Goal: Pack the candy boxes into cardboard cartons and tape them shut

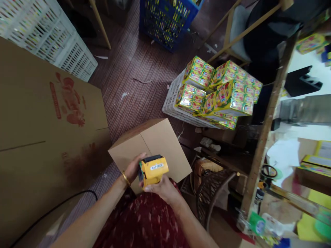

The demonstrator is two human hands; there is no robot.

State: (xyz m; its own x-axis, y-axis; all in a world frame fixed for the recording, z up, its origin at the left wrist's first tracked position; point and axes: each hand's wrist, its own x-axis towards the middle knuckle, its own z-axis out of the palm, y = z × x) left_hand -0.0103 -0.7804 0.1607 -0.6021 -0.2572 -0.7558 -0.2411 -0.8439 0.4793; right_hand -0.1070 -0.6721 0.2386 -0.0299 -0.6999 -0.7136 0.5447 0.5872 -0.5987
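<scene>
A yellow tape dispenser (156, 167) with a white printed label and a dark top edge is held between my two hands above a cardboard box (165, 137). My left hand (133, 168), with a gold bracelet at the wrist, grips the dispenser's left side near its dark edge. The fingers of my right hand (162, 187) are closed around its lower part, the thumb pointing left. The box stands on the floor close in front of me, its flaps folded shut with a seam across the top.
A large carton (85, 103) with red print stands at left, beside stacked white crates (77, 55). A white crate (169, 103) at right carries several yellow-green packs (234, 96). Behind are a blue crate (165, 26) and a chair (236, 31); a cluttered workbench (263, 137) runs along the right.
</scene>
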